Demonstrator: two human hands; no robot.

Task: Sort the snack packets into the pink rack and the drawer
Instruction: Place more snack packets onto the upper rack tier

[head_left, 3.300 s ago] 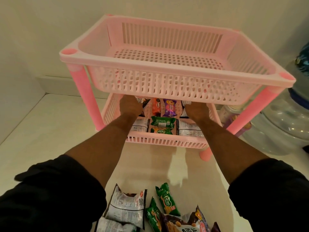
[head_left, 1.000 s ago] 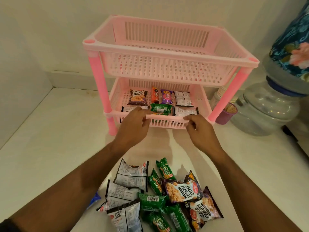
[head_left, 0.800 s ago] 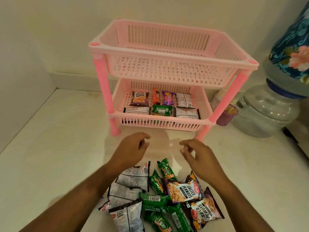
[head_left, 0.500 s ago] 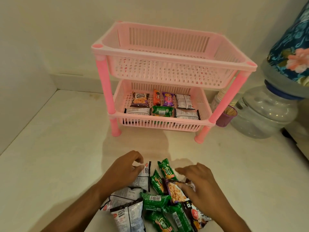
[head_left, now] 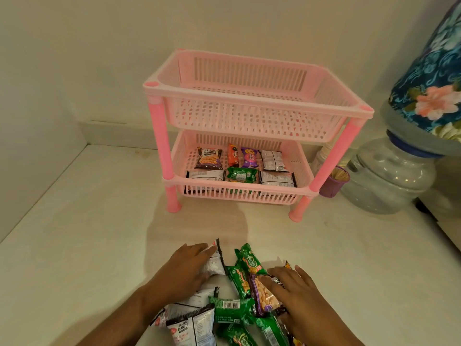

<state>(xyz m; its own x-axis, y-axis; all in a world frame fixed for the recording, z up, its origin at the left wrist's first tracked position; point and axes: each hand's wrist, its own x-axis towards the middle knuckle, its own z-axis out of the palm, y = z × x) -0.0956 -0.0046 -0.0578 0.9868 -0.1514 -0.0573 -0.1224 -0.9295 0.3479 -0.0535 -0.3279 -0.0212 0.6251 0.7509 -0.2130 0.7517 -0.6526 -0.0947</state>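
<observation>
The pink rack (head_left: pixel 249 102) stands at the back of the white counter. Its top tier is empty; its lower tier (head_left: pixel 239 190) holds several packets, including a salted peanuts packet (head_left: pixel 209 158). A loose pile of packets lies at the near edge. My left hand (head_left: pixel 184 268) lies over a white packet (head_left: pixel 215 265), fingers closed around its left edge. My right hand (head_left: pixel 294 293) rests flat, fingers spread, on a purple salted peanuts packet (head_left: pixel 263 294). Green biscuit packets (head_left: pixel 248 258) lie between my hands. No drawer is in view.
A large water jar (head_left: pixel 389 176) with a floral cover (head_left: pixel 434 78) stands right of the rack. A purple cup (head_left: pixel 333 183) of sticks sits beside the rack's right leg. Walls close off the left and back.
My hands left the lower tier, drew back across the counter and came down on the packet pile. The left one settled onto the white packet, the right onto the purple peanuts packet.
</observation>
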